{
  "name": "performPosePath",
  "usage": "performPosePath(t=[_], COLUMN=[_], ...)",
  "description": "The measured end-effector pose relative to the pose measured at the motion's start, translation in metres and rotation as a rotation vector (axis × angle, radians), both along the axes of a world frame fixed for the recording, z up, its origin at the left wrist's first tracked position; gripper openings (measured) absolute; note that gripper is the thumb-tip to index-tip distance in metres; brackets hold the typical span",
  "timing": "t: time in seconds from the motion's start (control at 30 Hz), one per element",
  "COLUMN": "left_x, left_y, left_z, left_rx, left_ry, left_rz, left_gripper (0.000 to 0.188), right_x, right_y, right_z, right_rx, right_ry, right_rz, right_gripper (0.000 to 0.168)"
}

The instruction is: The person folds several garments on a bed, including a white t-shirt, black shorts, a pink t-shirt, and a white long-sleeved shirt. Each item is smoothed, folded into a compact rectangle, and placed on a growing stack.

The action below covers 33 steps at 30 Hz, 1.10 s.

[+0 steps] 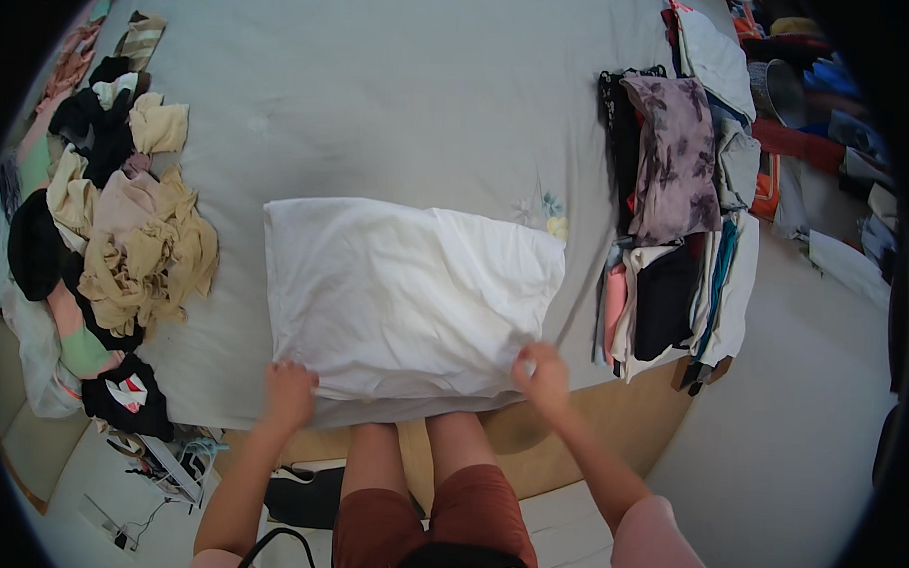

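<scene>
A white cloth (pixel 409 297), folded into a wide rectangle with soft wrinkles, lies on the grey bed sheet (pixel 400 117) close to the bed's near edge. At its near left corner, my left hand (pixel 291 395) grips the fabric with curled fingers. My right hand (pixel 547 377) pinches the near right corner between thumb and fingers, slightly blurred. Whether the cloth is a garment or a plain piece of linen, I cannot tell.
Loose, crumpled clothes (pixel 144 251) lie heaped along the left side. Folded clothes stand in stacks on the right, a purple patterned garment (pixel 673 156) on one. Beyond them are more textiles and a grey cylindrical container (pixel 782 93). My legs touch the bed's near side.
</scene>
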<state>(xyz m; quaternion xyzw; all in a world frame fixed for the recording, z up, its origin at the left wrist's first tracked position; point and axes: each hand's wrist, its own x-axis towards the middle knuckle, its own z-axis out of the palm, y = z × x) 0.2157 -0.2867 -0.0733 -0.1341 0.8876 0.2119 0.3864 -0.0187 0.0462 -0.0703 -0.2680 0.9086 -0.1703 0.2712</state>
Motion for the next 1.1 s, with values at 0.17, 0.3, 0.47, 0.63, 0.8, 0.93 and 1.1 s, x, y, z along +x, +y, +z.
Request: performPosePath(t=[0.17,0.3,0.47,0.63,0.8,0.93,1.1], left_x=[-0.093,-0.138,-0.161,-0.175,-0.21,-0.255,-0.269], left_y=[-0.055,-0.105,-0.125,-0.145,-0.187,-0.146,-0.064], left_z=[-0.027,-0.079,-0.096,-0.097,-0.101,-0.083,-0.078], left_rx=[-0.027,-0.108,0.071,0.025,-0.281,-0.591,-0.348], left_ry=[0.624,0.484,0.521,0.761,0.836,1.1,0.821], left_rz=[0.834,1.207,1.278,1.459,1.298,0.792,0.139], left_gripper=[0.025,0.034,0.031,0.023,0.025,0.037,0.06], right_x=[-0.11,-0.139,-0.164,-0.207,-0.265,-0.25,-0.167], right_y=[-0.042,-0.081,-0.088,-0.112,-0.179,-0.225,-0.25], right_z=[-0.045,-0.043,-0.048,-0.058,-0.08,-0.079,-0.088], right_rx=[-0.323,-0.28,-0.729,-0.706,-0.487,-0.272,-0.137], right_ry=[-0.08,-0.568,-0.466,-0.193,0.137,0.735,0.631], right_rz=[-0.75,-1.109,-1.3,-0.982,-0.863,-0.979,0.273], right_gripper=[0.022,0.015,0.012,0.019,0.018,0.027,0.052])
